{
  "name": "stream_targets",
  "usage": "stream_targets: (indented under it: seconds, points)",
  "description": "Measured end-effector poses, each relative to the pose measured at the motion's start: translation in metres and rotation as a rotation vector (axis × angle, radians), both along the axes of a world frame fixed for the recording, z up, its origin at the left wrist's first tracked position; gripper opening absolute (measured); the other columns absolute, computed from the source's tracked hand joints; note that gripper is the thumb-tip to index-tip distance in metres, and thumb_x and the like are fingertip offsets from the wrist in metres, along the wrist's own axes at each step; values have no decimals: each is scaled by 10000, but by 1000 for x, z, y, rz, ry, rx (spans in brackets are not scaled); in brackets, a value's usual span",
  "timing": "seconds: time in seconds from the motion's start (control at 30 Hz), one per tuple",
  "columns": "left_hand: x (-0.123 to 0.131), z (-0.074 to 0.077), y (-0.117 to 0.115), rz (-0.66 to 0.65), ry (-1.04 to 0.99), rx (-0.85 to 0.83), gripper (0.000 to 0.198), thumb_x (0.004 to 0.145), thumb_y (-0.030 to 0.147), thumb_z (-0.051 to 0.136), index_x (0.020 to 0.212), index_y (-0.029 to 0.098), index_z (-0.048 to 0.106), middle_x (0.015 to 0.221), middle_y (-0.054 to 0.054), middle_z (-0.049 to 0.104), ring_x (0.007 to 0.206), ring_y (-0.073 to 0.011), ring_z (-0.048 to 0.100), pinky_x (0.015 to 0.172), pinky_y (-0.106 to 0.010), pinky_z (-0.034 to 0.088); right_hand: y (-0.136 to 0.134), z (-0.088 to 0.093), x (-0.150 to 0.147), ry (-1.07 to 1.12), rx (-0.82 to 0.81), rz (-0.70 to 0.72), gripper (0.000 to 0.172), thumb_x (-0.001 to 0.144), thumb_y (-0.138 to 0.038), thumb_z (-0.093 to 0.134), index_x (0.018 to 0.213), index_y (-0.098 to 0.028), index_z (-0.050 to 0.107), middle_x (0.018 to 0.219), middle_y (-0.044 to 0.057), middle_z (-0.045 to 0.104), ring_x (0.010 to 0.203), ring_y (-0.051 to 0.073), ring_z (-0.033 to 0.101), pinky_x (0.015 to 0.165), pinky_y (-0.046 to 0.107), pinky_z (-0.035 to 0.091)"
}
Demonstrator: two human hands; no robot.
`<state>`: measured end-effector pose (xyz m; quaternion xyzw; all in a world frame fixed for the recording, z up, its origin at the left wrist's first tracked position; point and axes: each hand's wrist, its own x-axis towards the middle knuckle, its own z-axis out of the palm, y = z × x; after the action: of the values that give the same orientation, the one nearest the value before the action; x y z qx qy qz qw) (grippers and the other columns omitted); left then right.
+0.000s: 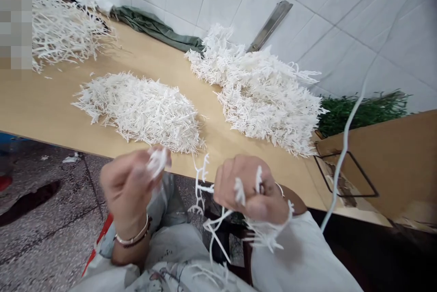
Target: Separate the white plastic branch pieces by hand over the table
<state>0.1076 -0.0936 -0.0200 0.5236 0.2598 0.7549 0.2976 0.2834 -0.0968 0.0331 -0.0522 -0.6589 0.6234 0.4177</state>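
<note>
My left hand (128, 187), its fingers pinched together, holds a small tuft of white plastic sprigs (157, 162) above the table's front edge. To its right, my right hand (247, 187) is closed in a fist around branching white plastic sprigs (266, 233). Some ends poke out between its fingers, and thin branched stems hang from it over my lap. Just beyond my left hand lies a heap of short white sprigs (146, 110). Behind my right hand, a larger heap of fluffier white sprigs (266, 96) leans toward the wall.
Loose white stems (64, 28) are piled at the table's far left. Along the tiled wall lie a green cloth (153, 27) and a metal bar (270, 25). At right are green artificial foliage (362, 110), a cardboard box (392, 160) and a hanging white cable (344, 141).
</note>
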Motion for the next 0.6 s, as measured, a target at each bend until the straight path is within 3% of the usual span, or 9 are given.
stream_targets:
  seconds: [0.07, 0.2, 0.33, 0.47, 0.53, 0.6]
  points:
    - [7, 14, 19, 31, -22, 2, 376, 888, 308, 583, 543, 193, 487, 469, 46, 401, 423, -74, 352, 468, -255, 369, 8, -7, 3, -58, 21, -33, 434, 857, -228, 546, 494, -182, 312, 412, -91, 296, 345, 15, 272, 367, 151, 242]
    - [9, 22, 37, -124, 84, -124, 305, 907, 321, 553, 638, 185, 601, 564, 13, 515, 546, -93, 464, 540, -265, 380, 15, -20, 12, -159, 7, -144, 338, 908, -278, 504, 589, -167, 486, 450, -70, 388, 362, 32, 335, 366, 170, 240]
    - [6, 15, 26, -376, 80, -166, 259, 948, 280, 480, 725, 183, 569, 575, 19, 507, 553, -94, 473, 556, -258, 379, 8, -22, 13, -330, 104, -490, 323, 941, -283, 456, 669, -153, 574, 575, -19, 498, 465, 59, 444, 442, 197, 346]
    - [13, 10, 10, -572, 83, -269, 261, 976, 274, 413, 748, 186, 506, 598, 20, 485, 556, -95, 441, 553, -257, 344, -1, -23, 2, -305, 254, -849, 242, 956, -222, 429, 901, -186, 662, 833, 43, 629, 827, 130, 594, 759, 275, 471]
    - [16, 8, 6, -593, 126, -296, 279, 978, 281, 404, 737, 181, 503, 609, 10, 476, 575, -104, 438, 555, -264, 331, -4, -26, -4, -243, 224, -944, 233, 955, -214, 432, 978, -208, 663, 874, 48, 623, 907, 148, 584, 829, 302, 462]
    - [18, 5, 3, -606, 159, -291, 278, 975, 276, 406, 730, 178, 493, 617, 5, 467, 577, -107, 432, 557, -266, 330, -7, -30, -9, -168, 120, -950, 242, 962, -220, 414, 1015, -226, 650, 840, 35, 584, 791, 128, 573, 740, 283, 473]
